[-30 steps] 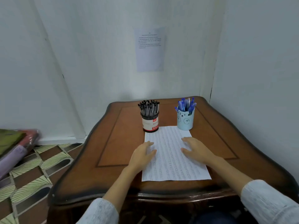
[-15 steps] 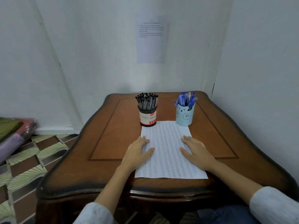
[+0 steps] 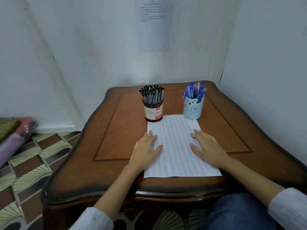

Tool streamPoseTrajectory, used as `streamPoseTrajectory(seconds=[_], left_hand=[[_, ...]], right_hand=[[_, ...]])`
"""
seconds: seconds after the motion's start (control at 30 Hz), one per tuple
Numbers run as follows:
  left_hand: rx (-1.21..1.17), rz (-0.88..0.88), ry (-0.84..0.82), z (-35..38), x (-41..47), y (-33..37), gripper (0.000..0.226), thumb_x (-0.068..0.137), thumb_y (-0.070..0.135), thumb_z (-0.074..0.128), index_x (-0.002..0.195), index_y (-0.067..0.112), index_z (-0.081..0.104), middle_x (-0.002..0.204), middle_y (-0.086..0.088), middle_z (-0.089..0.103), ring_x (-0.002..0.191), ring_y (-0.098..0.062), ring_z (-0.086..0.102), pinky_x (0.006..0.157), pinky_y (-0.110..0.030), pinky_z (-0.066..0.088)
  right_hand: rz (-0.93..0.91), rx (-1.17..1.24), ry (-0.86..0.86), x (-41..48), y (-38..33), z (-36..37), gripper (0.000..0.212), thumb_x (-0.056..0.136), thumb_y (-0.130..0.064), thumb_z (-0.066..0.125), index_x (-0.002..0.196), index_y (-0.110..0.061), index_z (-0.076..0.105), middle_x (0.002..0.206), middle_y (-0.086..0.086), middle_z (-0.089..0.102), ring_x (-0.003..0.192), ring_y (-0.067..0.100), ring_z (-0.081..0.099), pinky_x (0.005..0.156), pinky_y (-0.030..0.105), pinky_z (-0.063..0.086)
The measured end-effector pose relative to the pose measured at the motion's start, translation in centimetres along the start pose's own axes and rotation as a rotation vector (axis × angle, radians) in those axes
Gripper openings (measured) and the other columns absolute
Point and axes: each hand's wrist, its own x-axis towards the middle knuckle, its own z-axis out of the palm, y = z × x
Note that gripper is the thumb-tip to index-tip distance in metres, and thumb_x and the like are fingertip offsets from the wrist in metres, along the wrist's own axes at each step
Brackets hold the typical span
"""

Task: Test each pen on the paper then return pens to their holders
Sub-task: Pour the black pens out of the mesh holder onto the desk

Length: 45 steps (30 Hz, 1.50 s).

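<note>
We see a white sheet of paper covered in rows of handwriting [image 3: 177, 146] lying flat on the brown wooden desk with the dark scalloped edge [image 3: 116, 130], its near edge close to the desk's front rim. Our left hand [image 3: 145, 151] rests palm down on the sheet's left margin, partly on the paper and partly on the wood, its grip spread flat and holding nothing. Our right hand [image 3: 207, 146] lies palm down on the right side of the sheet, fingers apart, likewise flat and empty. Beyond the hands, at the far left corner of the paper, stands the black cylindrical holder with a red and white label [image 3: 153, 111], touching or just overlapping the sheet's corner, packed with black-capped pens [image 3: 151, 93] standing upright. At the far right corner stands the pale blue cup-shaped holder with a bear face [image 3: 192, 108], its base touching the paper's far edge, filled with blue pens [image 3: 194, 91] that fan out slightly. Both holders sit ahead of the fingertips, apart from either hand. No pen lies on the paper or in a grip. A printed white notice [image 3: 153, 24] hangs on the pale wall behind the desk, and patterned tile floor [image 3: 33, 156] shows at the left.
</note>
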Motion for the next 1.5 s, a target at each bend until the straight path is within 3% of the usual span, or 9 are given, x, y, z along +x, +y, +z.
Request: streamPoseTrajectory(seconds=[0.2,0.4,0.57,0.7,0.87,1.03,1.17,1.3,1.5], left_hand=[[0.079,0.022,-0.036,0.1,0.5,-0.3,0.055,0.099,0.043,0.041,0.149,0.020,0.031,0.159,0.002,0.019,0.147,-0.013,0.013,0.117,-0.034,0.009],[0.064,0.087,0.060,-1.1,2.3,-0.6,0.032,0.095,0.041,0.052,0.120,0.021,0.056,0.126,0.010,0.053,0.119,-0.010,0.047,0.091,-0.019,0.028],[0.076,0.065,-0.059,-0.5,2.7,-1.1,0.056,0.098,0.049,0.041,0.146,0.022,0.034,0.157,0.006,0.023,0.146,-0.013,0.016,0.116,-0.030,0.014],[0.061,0.044,-0.064,-0.2,2.9,-1.3,0.059,0.098,0.051,0.040,0.150,0.024,0.028,0.159,0.007,0.015,0.147,-0.009,0.009,0.117,-0.030,0.007],[-0.018,0.020,-0.022,-0.4,3.4,-1.4,0.054,0.094,0.047,0.053,0.142,0.024,0.043,0.153,0.011,0.030,0.143,-0.007,0.022,0.113,-0.029,0.014],[-0.354,-0.074,0.189,-1.0,5.0,-1.4,0.042,0.085,0.031,0.071,0.123,0.028,0.053,0.120,0.022,0.055,0.112,0.005,0.051,0.094,-0.011,0.038],[-0.605,-0.131,0.360,-2.1,8.1,-1.2,0.065,0.075,0.027,0.081,0.128,0.032,0.043,0.114,0.031,0.048,0.101,0.024,0.044,0.075,0.004,0.036],[-0.714,-0.104,0.378,-2.2,11.7,-1.6,0.099,0.064,0.027,0.088,0.144,0.026,0.031,0.135,0.014,0.043,0.122,0.001,0.041,0.087,-0.003,0.037],[-0.783,-0.058,0.407,-1.2,14.9,-2.2,0.095,0.059,0.013,0.091,0.129,0.039,0.032,0.128,0.012,0.049,0.119,-0.005,0.050,0.085,-0.011,0.048]], right_hand=[[-0.035,-0.088,0.014,0.5,-0.1,-0.2,0.050,0.098,-0.043,0.041,0.142,-0.020,0.038,0.151,-0.003,0.034,0.139,0.012,0.029,0.114,0.032,0.018],[-0.076,-0.214,0.142,3.2,-0.7,-0.5,0.030,0.094,-0.043,0.043,0.114,-0.022,0.052,0.103,-0.008,0.050,0.095,0.009,0.044,0.090,0.028,0.037],[-0.098,-0.221,0.242,3.4,-0.7,0.7,0.047,0.089,-0.042,0.037,0.117,-0.017,0.065,0.083,-0.006,0.040,0.076,0.012,0.038,0.066,0.026,0.031],[-0.109,-0.169,0.258,3.6,-0.3,1.1,0.045,0.088,-0.040,0.042,0.118,-0.016,0.066,0.093,-0.004,0.049,0.085,0.010,0.044,0.073,0.025,0.032],[-0.092,-0.225,0.208,5.3,-1.6,0.1,0.028,0.093,-0.033,0.043,0.112,-0.019,0.059,0.098,-0.007,0.049,0.089,0.009,0.044,0.082,0.024,0.034],[-0.012,0.158,0.101,8.7,-3.4,0.4,0.039,0.093,-0.034,0.052,0.130,-0.024,0.048,0.130,-0.006,0.046,0.122,0.015,0.043,0.100,0.029,0.036],[-0.046,0.112,0.165,9.2,-3.4,2.2,0.041,0.094,-0.037,0.052,0.133,-0.022,0.050,0.128,-0.006,0.044,0.121,0.012,0.039,0.104,0.026,0.026],[-0.096,0.074,0.228,9.3,-2.7,3.1,0.040,0.094,-0.039,0.052,0.131,-0.023,0.054,0.124,-0.008,0.046,0.118,0.010,0.040,0.097,0.019,0.021],[-0.101,0.089,0.254,9.7,-2.2,3.6,0.036,0.094,-0.038,0.052,0.129,-0.028,0.054,0.125,-0.013,0.045,0.120,0.003,0.037,0.098,0.017,0.020]])
